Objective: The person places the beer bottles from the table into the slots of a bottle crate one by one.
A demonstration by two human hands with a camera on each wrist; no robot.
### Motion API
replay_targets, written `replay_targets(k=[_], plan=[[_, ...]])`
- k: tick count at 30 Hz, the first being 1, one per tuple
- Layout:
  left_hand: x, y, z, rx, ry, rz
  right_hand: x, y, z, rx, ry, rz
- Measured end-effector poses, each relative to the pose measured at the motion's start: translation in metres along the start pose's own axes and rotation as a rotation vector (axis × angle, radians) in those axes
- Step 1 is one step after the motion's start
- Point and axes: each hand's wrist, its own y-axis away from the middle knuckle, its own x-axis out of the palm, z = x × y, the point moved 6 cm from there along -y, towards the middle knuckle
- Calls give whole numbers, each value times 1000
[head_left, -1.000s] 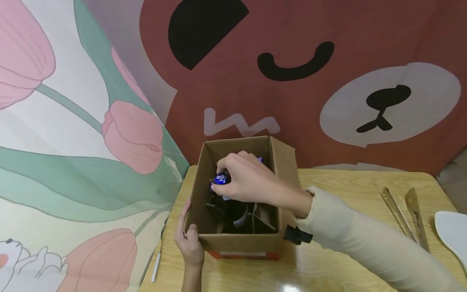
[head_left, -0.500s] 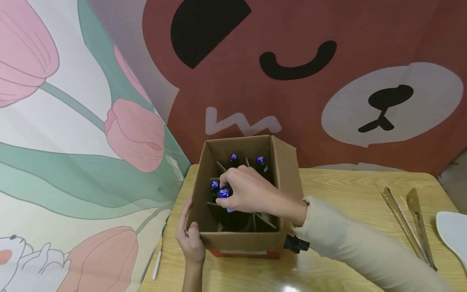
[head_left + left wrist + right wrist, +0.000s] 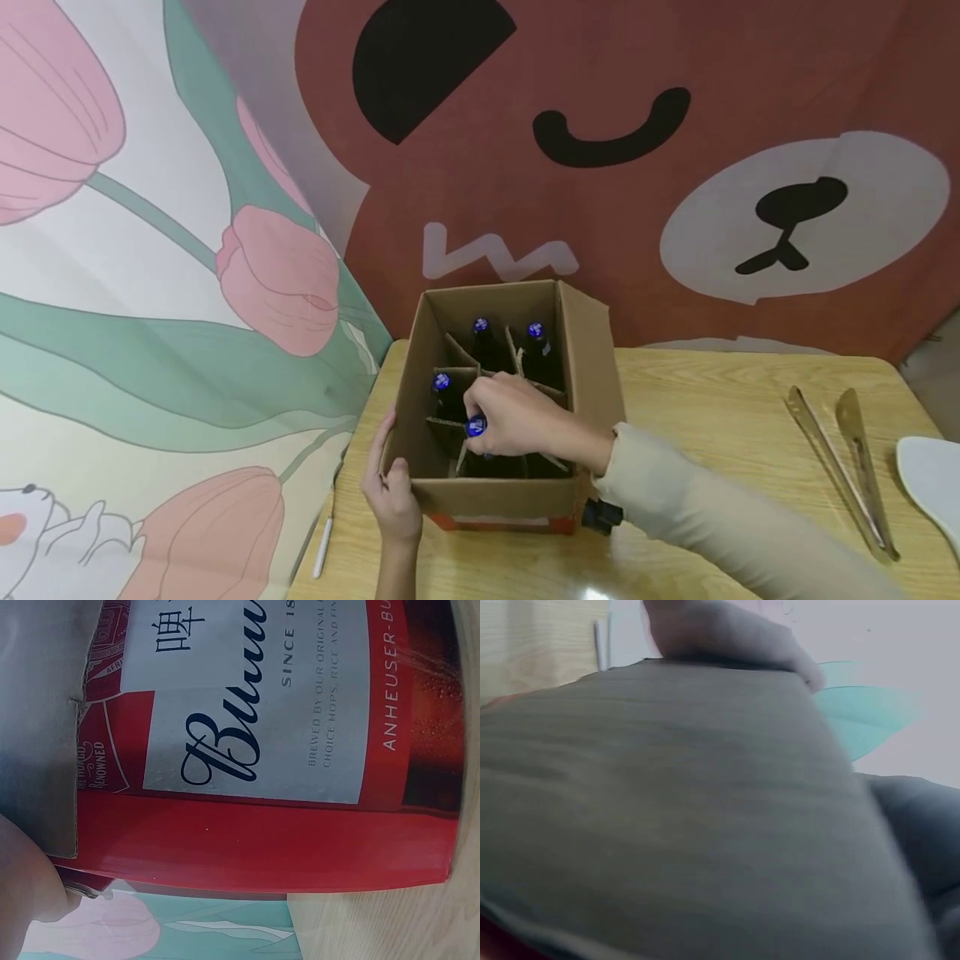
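Note:
A cardboard box point(image 3: 491, 497) stands on the table, its top open, with cardboard dividers point(image 3: 444, 422) inside. My right hand point(image 3: 517, 421) pinches a dark bottle by its blue cap point(image 3: 476, 427), low in the front middle of the box. Most of that bottle is hidden by the hand and the dividers. Three other blue-capped bottles stand in the box: one at back left point(image 3: 481, 327), one at back right point(image 3: 536, 332) and one at middle left point(image 3: 441, 383). My left hand point(image 3: 396, 504) grips the front left corner. Red and white beer print covers the box side point(image 3: 262, 750).
The right box flap point(image 3: 592, 350) is folded outward. Metal tongs point(image 3: 843, 475) and a white board-like object point(image 3: 926, 475) lie at the right of the wooden table point(image 3: 697, 417). A thin white-handled tool point(image 3: 323, 546) lies by the left edge. Printed cloths hang behind and at left.
My right hand has moved toward the front of the box and slightly right, lowering the bottle among the dividers. Other bottles and dividers have come into view. The left hand keeps its place.

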Motion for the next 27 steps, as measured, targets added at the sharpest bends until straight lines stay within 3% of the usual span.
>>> replay_targets(k=[13, 20, 27], plan=[[-1, 1, 2, 3, 6, 13, 36, 1, -19, 45, 12, 90], [-3, 2, -1, 7, -3, -1, 41, 1, -17, 19, 35, 87], [-2, 2, 1, -5, 9, 18, 40, 3, -19, 43, 41, 170]])
